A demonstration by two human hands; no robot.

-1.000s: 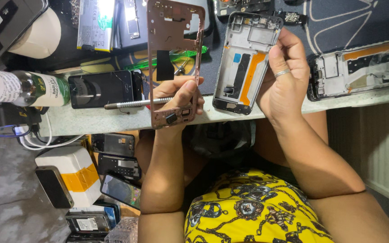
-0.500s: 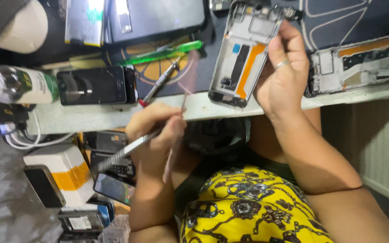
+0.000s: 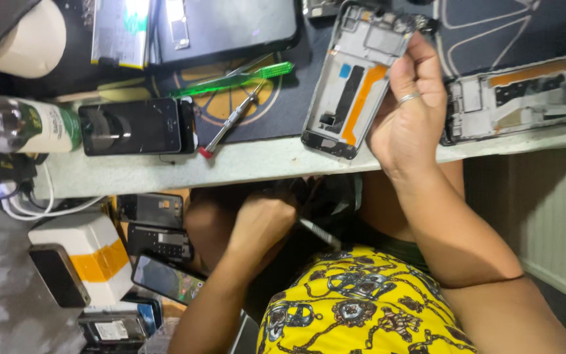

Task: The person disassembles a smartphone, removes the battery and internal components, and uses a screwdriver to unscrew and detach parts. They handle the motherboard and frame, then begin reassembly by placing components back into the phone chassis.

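Two hands work: right hand grasps the phone frame; left hand, below, clenches tweezers.

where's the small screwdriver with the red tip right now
In the head view, the screwdriver lies on the dark mat left of centre, just below the green toothbrush, between the black phone and the opened phone frame.

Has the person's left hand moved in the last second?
Yes. The left hand has dropped from the bench edge to below it, near the lap, gripping a thin metal tool.
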